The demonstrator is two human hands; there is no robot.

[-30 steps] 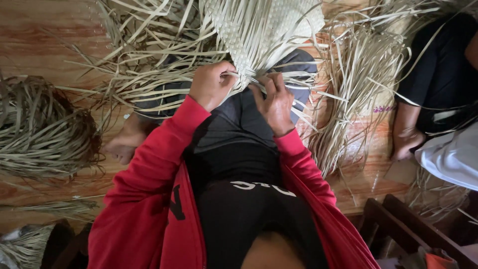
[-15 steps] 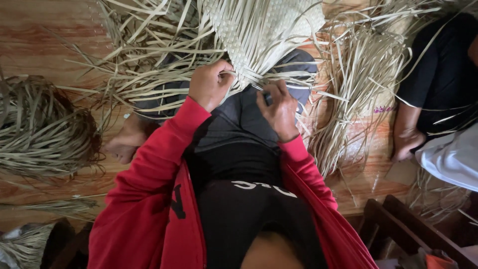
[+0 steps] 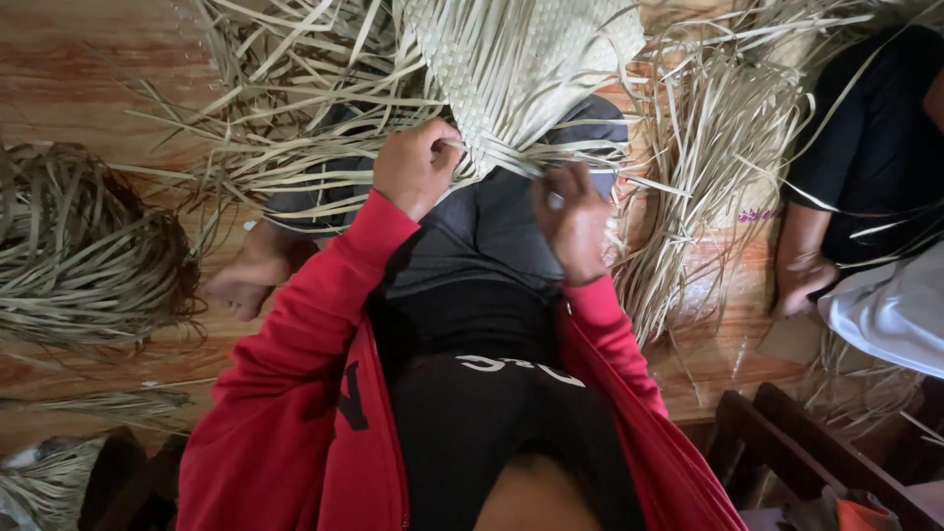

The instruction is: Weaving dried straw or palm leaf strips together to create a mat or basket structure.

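Left hand (image 3: 418,167) and right hand (image 3: 572,218) each have fingers pinching loose strips at the edge of a woven palm-leaf mat (image 3: 521,59) over the lap.

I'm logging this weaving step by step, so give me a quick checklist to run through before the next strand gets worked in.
1. Left hand gripping strands at the edge of the woven mat: ok.
2. Right hand pinching strands at the edge: ok.
3. Mat resting across the lap: ok.
4. Loose strips lying within reach beside the mat: ok.
5. Strands untangled at the working edge: cannot tell, fingers cover it.
6. Neighbouring person's hand apart from the work: ok.
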